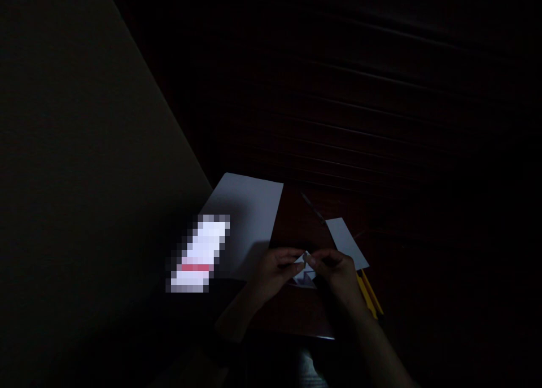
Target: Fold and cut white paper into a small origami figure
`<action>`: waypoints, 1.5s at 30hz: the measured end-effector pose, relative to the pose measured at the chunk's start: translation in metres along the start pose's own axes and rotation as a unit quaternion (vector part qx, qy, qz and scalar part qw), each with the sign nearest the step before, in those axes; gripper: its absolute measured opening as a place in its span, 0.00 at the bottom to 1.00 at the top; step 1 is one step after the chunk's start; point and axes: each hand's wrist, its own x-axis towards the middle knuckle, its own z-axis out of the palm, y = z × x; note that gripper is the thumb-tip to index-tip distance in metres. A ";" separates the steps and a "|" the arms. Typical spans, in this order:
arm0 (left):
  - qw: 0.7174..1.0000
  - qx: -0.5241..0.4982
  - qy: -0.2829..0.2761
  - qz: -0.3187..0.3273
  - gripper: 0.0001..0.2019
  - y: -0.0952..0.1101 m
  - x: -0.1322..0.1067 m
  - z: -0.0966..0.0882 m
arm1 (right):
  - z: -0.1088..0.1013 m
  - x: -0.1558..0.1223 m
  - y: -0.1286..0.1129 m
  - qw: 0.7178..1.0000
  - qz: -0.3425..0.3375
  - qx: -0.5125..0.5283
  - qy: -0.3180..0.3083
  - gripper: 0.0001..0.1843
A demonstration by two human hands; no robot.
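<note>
The scene is very dark. My left hand point(277, 272) and my right hand point(336, 272) meet over a dark wooden table point(296, 314), both pinching a small folded piece of white paper point(305, 269) between thumbs and fingers. The folded paper shows pointed flaps between the two hands. Part of it is hidden under my fingers.
A white sheet of paper point(249, 218) lies left of my hands. A smaller white strip point(347, 241) lies at the right, with a dark pen-like object point(312, 207) behind it and a yellow tool point(370, 297) by my right wrist. A blurred white patch point(199, 255) sits at left.
</note>
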 end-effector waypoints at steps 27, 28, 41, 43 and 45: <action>0.998 0.024 0.025 -0.048 0.20 -0.006 0.002 -0.001 | -0.010 -0.003 -0.018 0.988 -0.068 -0.087 -0.105 0.09; 0.998 0.023 0.025 -0.045 0.19 -0.006 0.002 -0.001 | -0.010 -0.003 -0.018 0.989 -0.064 -0.088 -0.103 0.09; 1.000 -0.001 -0.003 -0.023 0.17 0.001 0.002 -0.002 | -0.016 -0.001 -0.017 0.992 -0.064 -0.067 -0.087 0.05; 1.000 0.001 -0.001 -0.025 0.17 0.001 0.002 -0.003 | -0.017 -0.001 -0.018 0.991 -0.067 -0.050 -0.103 0.05; 0.999 0.009 0.005 -0.031 0.16 0.000 0.003 -0.004 | -0.017 -0.002 -0.018 0.989 -0.072 -0.027 -0.130 0.05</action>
